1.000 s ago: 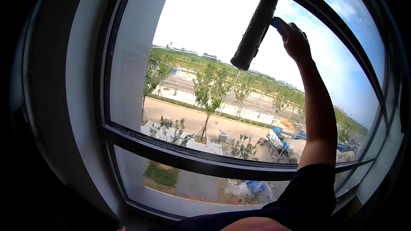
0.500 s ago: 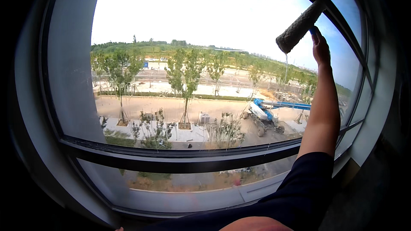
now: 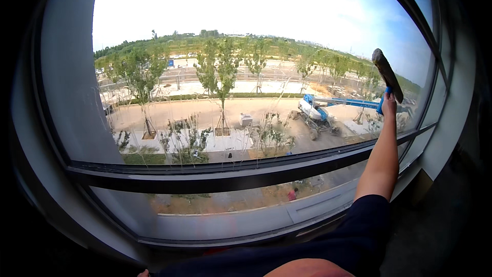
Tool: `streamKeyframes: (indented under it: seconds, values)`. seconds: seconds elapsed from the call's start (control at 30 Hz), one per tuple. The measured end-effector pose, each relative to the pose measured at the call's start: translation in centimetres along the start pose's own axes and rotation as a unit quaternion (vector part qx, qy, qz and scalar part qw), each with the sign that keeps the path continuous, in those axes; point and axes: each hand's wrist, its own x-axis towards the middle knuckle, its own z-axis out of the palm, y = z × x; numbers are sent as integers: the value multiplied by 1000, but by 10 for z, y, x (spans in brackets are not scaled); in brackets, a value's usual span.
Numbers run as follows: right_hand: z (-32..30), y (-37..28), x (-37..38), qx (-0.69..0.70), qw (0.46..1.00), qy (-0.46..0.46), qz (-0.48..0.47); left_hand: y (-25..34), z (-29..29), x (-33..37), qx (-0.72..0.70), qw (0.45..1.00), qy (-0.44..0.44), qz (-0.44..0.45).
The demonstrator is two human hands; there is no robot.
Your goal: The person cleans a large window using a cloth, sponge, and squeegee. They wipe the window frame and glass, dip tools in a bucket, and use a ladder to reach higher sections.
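With my right arm stretched out, my right hand (image 3: pixel 390 105) is closed around the blue handle of a window washer (image 3: pixel 387 73). Its long, dark grey fleecy head stands steeply tilted at the right part of the large window pane (image 3: pixel 230 118), close to the side frame. Water streaks run down the glass. Only a bit of my left hand (image 3: pixel 144 273) shows at the bottom edge, low on the left; its fingers and anything in them are hidden.
A dark horizontal frame bar (image 3: pixel 215 178) crosses below the large pane, with a lower pane (image 3: pixel 246 197) under it. A pale wall edge (image 3: pixel 451 123) borders the window at right. Outside are trees, a road, and a blue and white boom lift (image 3: pixel 313 110).
My right hand has brought the washer down from the upper right frame bar to mid-height on the right. Its head has swung from slanting up rightward to slanting up leftward. The view has shifted slightly.
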Motion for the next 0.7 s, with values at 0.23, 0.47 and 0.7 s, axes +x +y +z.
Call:
streamKeyframes:
  seconds: [0.23,0.47,0.7]
  values:
    - [-51,-138,-95,594,687,-153,390,8,-7,-12,60,986,-78,133]
    - [-85,-459,-205,775,529,-164,304,-17,7,24,-63,974,-121,182]
    - [-114,-732,-428,801,417,-419,98,-44,-8,21,-368,927,-78,-18]
